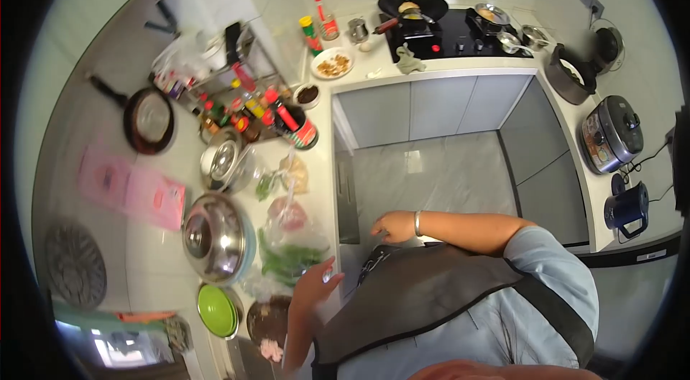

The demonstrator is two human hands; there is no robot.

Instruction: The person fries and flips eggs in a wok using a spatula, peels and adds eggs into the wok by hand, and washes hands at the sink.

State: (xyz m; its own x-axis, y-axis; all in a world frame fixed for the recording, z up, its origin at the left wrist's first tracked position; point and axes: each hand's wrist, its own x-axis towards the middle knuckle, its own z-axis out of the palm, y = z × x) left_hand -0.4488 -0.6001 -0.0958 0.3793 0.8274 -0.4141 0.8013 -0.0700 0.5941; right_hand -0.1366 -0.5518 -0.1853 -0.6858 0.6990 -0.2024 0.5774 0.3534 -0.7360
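My left hand (314, 285) is over the counter's front edge with its fingers spread and nothing in them. Just beyond its fingertips lie leafy greens (287, 259) in a clear plastic bag. A bag of pinkish food (287, 215) and a smaller bag of yellowish food (295, 173) lie past the greens. Beside my left forearm is a round dark board (267, 319), with a pale pink piece, perhaps meat (271, 350), at its near edge. My right hand (395, 226), with a bracelet at the wrist, hangs over the floor before my apron, fingers loosely bent and apart, nothing visible in them.
A lidded steel pot (214, 236) and a green basin (217, 310) line the left counter. Bottles (291, 118) crowd near a rack. A plate of food (332, 62) sits by the stove (460, 42), which carries a wok (392, 3). A rice cooker (611, 134) and kettle (627, 206) stand right.
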